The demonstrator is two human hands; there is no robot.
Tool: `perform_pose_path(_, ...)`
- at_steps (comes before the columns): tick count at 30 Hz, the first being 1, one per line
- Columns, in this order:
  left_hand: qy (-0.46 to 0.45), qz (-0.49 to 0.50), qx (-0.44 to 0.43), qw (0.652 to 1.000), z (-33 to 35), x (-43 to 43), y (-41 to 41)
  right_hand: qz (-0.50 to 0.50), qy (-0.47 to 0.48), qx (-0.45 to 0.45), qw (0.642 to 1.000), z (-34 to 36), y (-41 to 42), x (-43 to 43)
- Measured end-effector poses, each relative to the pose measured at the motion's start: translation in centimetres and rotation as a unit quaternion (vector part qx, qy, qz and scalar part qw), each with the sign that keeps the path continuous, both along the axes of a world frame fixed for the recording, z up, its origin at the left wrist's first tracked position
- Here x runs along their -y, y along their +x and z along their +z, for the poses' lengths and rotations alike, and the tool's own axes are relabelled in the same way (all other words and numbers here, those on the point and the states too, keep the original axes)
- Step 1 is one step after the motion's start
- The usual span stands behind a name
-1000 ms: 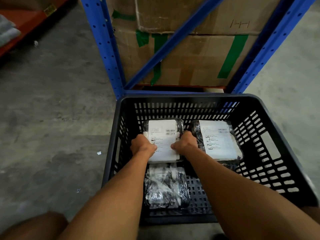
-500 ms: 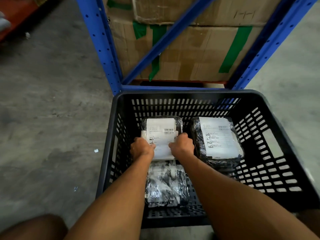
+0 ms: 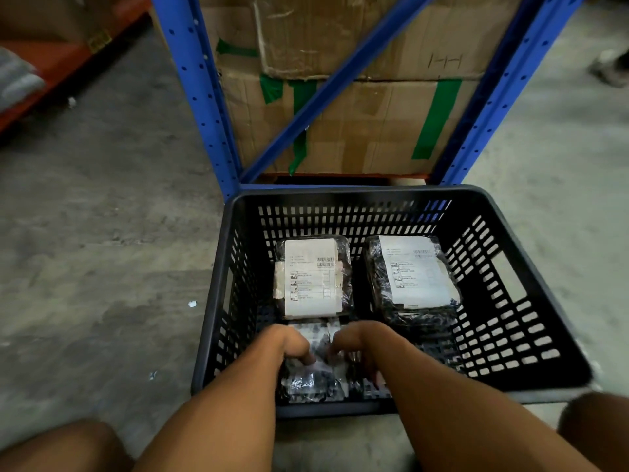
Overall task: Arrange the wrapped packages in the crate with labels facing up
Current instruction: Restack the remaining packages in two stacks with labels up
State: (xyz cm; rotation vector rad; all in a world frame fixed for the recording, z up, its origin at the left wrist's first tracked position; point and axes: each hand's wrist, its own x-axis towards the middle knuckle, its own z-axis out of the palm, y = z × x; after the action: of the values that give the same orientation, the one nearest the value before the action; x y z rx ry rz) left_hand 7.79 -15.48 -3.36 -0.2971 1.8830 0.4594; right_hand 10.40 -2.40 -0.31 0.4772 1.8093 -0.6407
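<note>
A black slotted plastic crate (image 3: 503, 301) stands on the concrete floor in front of me. Inside, at the back left, a wrapped package (image 3: 311, 277) lies with its white label up. At the back right a second wrapped package (image 3: 413, 277) also shows its label. In the near left corner lies a third package (image 3: 315, 383), dark wrap uppermost, no label showing. My left hand (image 3: 289, 345) grips its left side and my right hand (image 3: 360, 342) its right side, fingers curled onto the wrap. My forearms hide part of it.
A blue metal rack (image 3: 200, 97) with a diagonal brace stands right behind the crate, holding taped cardboard boxes (image 3: 357, 131). An orange shelf (image 3: 51, 59) runs at the far left. My knees show at the bottom corners. Bare crate floor lies at the near right.
Both hands let go of the back-left labelled package and moved toward me onto the near unlabelled package. The back-left package now lies flat.
</note>
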Motion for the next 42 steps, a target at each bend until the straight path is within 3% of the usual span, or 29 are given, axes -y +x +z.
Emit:
perform_pose_path(3,-0.008,0.014,0.005,1.0,1.1,0.2,0.2,-0.126,-0.069,0.044,0.989,0.0,-0.2,0.5)
perform_pose_path(5,-0.003,-0.009,-0.004,1.0,1.3,0.6,0.4,-0.056,-0.042,0.019,0.997,-0.8,-0.5,1.1)
perform_pose_path(7,-0.005,-0.022,-0.004,1.0,0.7,0.9,0.3,0.003,0.044,-0.069,0.997,-2.8,-0.1,1.2)
perform_pose_path(10,0.018,0.031,0.035,0.999,-0.6,1.3,0.3,0.022,0.015,-0.063,0.998,-2.8,-0.2,0.7)
perform_pose_path(14,0.048,0.118,0.042,0.991,0.8,0.8,0.2,-0.087,-0.075,-0.023,0.993,-0.9,0.0,0.2)
perform_pose_path(18,0.061,0.148,-0.015,0.987,1.3,1.2,-0.2,-0.147,-0.07,-0.032,0.986,-2.0,-0.8,-0.7)
perform_pose_path(20,0.059,0.184,-0.049,0.98,1.4,1.6,-0.4,-0.241,-0.059,-0.076,0.966,-3.1,-0.9,-1.3)
perform_pose_path(23,0.042,0.268,-0.129,0.954,2.4,1.9,-0.6,-0.443,-0.082,-0.158,0.879,-3.3,-0.4,-2.1)
perform_pose_path(25,0.035,0.296,-0.147,0.943,3.1,1.9,-1.0,-0.486,-0.077,-0.182,0.852,-3.1,-0.7,-2.2)
perform_pose_path(28,0.057,0.34,-0.147,0.927,3.9,2.2,-1.2,-0.497,-0.035,-0.188,0.847,-2.1,-0.9,-2.3)
perform_pose_path(30,0.069,0.341,-0.117,0.93,4.4,2.4,-1.0,-0.497,-0.061,-0.164,0.85,-1.0,-1.4,-1.9)
perform_pose_path(33,0.101,0.297,-0.066,0.947,4.9,2.7,-1.1,-0.411,-0.104,-0.128,0.896,0.7,-1.5,-1.2)
perform_pose_path(36,0.1,0.233,-0.079,0.964,5.3,3.0,-1.5,-0.297,-0.058,-0.142,0.942,1.3,-1.8,-1.1)
perform_pose_path(42,0.083,0.213,-0.117,0.966,8.2,3.6,-4.3,-0.26,-0.024,-0.214,0.941,5.9,-4.3,-2.4)
